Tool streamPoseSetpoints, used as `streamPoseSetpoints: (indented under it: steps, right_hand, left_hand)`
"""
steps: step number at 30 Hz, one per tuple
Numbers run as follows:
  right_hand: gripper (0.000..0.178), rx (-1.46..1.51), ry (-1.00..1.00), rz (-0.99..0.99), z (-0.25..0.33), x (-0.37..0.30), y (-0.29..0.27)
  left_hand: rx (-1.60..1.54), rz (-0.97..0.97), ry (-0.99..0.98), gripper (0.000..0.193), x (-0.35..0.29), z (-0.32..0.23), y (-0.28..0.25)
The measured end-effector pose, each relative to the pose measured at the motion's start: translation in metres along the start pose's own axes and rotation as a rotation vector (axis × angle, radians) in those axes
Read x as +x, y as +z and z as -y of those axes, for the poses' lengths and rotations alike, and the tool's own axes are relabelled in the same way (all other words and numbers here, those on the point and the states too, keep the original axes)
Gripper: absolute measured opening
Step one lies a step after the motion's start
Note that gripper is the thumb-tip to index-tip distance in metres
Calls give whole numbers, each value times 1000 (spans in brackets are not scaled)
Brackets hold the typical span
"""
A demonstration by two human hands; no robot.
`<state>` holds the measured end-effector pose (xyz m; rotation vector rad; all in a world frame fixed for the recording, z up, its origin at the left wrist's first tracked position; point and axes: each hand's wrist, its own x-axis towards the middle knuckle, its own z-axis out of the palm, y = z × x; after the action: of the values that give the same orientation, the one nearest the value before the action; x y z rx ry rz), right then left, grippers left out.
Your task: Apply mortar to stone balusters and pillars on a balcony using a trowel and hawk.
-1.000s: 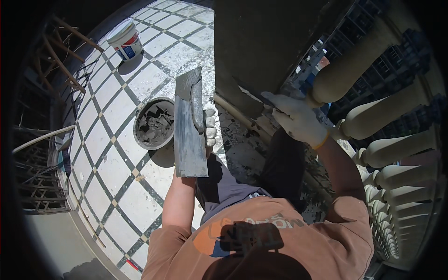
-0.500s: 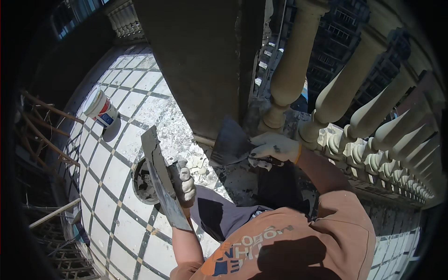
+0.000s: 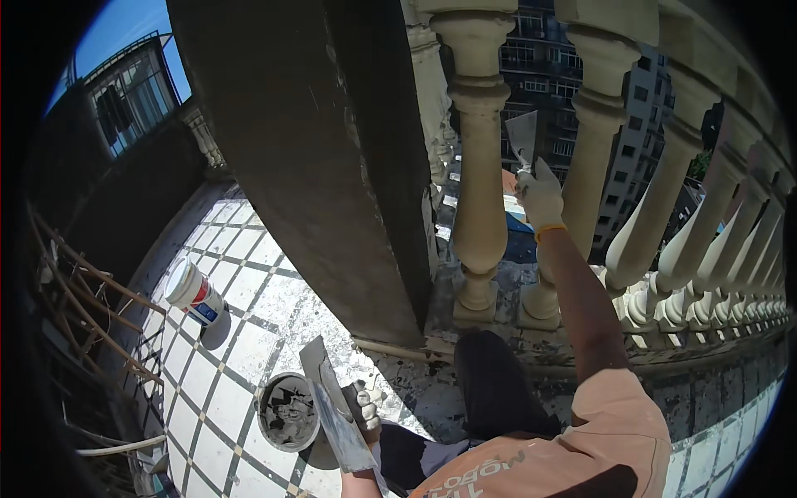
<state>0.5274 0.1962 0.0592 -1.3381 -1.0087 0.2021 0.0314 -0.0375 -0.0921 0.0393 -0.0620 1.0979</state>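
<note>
My left hand [image 3: 366, 404], in a dirty white glove, is closed around the handle of a long flat plastering trowel [image 3: 339, 419]. Grey mortar lies along part of its blade. Just beside that blade, a round bucket [image 3: 266, 425] on the floor holds lumpy grey mortar [image 3: 290, 405]. Out ahead, my gloved right hand [image 3: 541, 199] grips a putty knife [image 3: 522, 137], its wide blade pointing up between two cream balusters [image 3: 480, 187]. Whether the blade touches either one, I cannot tell.
A broad grey-plastered pillar [image 3: 282, 158] rises left of the balusters. A white bucket [image 3: 189, 290] stands on the tiled floor [image 3: 187, 365], where debris is scattered near the pillar's base. Wooden-looking poles [image 3: 104, 282] lean at the left. The balustrade curves away right, with buildings beyond.
My right hand has gone from low beside the pillar's base up and forward to the balusters, carrying the putty knife. The view has tilted up; my left hand still holds the trowel.
</note>
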Motion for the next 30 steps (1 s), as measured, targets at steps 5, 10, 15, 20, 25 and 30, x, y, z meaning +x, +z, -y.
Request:
streamPoseSetpoints:
  steps: [5,10,15,20,25,30]
  right_hand:
    - [38,261,98,191,-12,78,56]
    - [35,373,202,339,-4,138,123]
    - [33,873,522,452,-48,208,172]
    - [35,655,288,552,-29,238,199]
    - [37,454,134,620,16,197,195]
    - [39,277,14,686,32,146,193]
  left_hand:
    - [62,-29,38,60,-1,-6,-29]
    - [139,82,16,58,-27,-40,-99]
    - [18,-121,278,56,-11,38,-52]
    - [229,-398,397,54,10,69,-15]
    - [90,-248,422,48,25,85,-34]
    - [13,-100,341,44,39,79,-55]
